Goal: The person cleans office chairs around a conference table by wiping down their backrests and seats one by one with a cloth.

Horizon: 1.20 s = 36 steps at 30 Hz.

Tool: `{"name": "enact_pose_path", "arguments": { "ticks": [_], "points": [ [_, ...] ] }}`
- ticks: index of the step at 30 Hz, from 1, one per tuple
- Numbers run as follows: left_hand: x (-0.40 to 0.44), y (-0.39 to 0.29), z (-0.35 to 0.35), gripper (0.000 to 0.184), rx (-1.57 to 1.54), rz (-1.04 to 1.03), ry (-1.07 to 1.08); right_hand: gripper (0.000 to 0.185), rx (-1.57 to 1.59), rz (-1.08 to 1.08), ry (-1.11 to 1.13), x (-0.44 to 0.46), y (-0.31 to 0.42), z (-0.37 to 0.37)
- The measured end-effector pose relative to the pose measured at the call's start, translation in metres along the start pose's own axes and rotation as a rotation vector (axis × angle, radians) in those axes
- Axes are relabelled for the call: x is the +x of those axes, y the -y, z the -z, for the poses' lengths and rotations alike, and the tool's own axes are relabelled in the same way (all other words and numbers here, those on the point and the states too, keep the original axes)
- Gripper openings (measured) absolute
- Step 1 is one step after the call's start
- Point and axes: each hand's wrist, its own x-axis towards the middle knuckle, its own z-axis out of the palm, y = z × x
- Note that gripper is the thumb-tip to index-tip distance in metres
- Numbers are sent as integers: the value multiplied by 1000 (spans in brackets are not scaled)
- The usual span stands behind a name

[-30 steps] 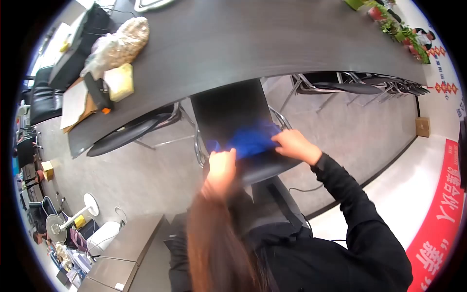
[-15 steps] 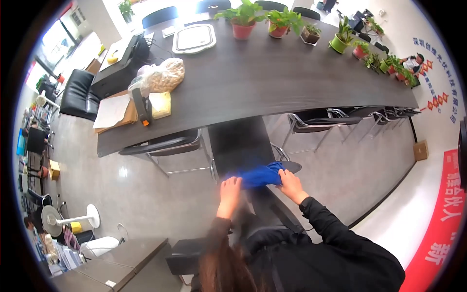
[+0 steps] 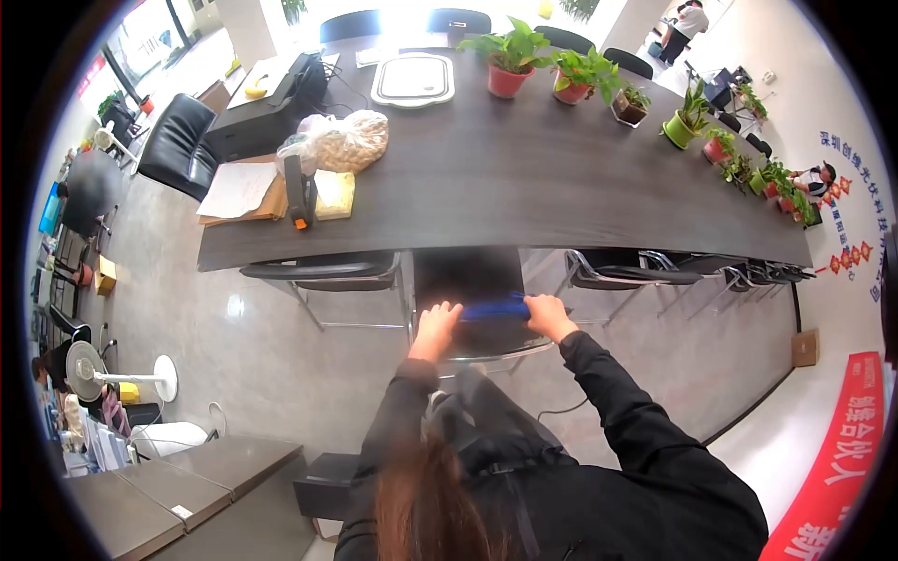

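Observation:
Between my hands a blue cloth point(image 3: 493, 309) is pulled into a narrow, slightly blurred band. My left hand point(image 3: 436, 330) has its fingers wrapped round one end. The other end is in my closed right hand point(image 3: 550, 317). Behind and below the cloth is a black chair point(image 3: 465, 276) with a metal frame, close to the near edge of the dark table point(image 3: 524, 178). Whether the cloth touches the chair I cannot tell.
On the table are a plastic bag of light brown pieces point(image 3: 348, 140), a black handheld device point(image 3: 298, 192), papers point(image 3: 238, 190), a white lidded tray point(image 3: 412, 79) and several potted plants point(image 3: 508, 82). More chairs point(image 3: 617, 271) line its near side. A fan point(image 3: 122, 376) stands left.
The cloth has gone from bunched and drooping to a tighter, narrower band, and both hands have risen slightly. The view has shifted, and more of the chair's metal frame shows.

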Motion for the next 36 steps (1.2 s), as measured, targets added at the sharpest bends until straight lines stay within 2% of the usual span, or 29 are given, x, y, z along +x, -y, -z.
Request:
{"name": "enact_pose_path", "arguments": {
  "ticks": [3, 5, 7, 9, 11, 13, 15, 17, 21, 24, 32, 36],
  "points": [
    [-15, -7, -2, 58, -7, -1, 15, 32, 27, -56, 35, -19, 8, -5],
    [-23, -12, -5, 59, 25, -35, -40, 20, 30, -105, -13, -31, 11, -9],
    [-28, -20, -15, 55, 77, -27, -71, 17, 25, -70, -25, -43, 12, -10],
    [-42, -23, -29, 23, 144, -100, -281, 14, 10, 15, -26, -58, 14, -17],
    [-44, -29, -31, 24, 159, -94, -284, 17, 1, -92, -94, -66, 20, -26],
    [-31, -32, -30, 40, 210, 78, -199, 18, -11, -79, -139, -51, 16, -32],
    [-23, -38, -24, 33, 339, 130, -297, 18, -44, -65, -135, -43, 9, -35],
    [-11, -33, -22, 30, 347, 158, -212, 18, -45, -67, -143, -32, 6, -32],
    [22, -14, -18, 32, 358, 135, -265, 17, -65, -74, -219, -1, -3, -30],
    [45, -4, -18, 35, 355, 154, -307, 14, -94, -136, -182, 28, -9, -29],
    [87, 12, -2, 37, 437, 126, -317, 17, -60, -115, -169, 70, -26, -10],
    [121, 20, 6, 34, 491, 179, -333, 18, -55, -158, -288, 101, -32, -7]
  ]
}}
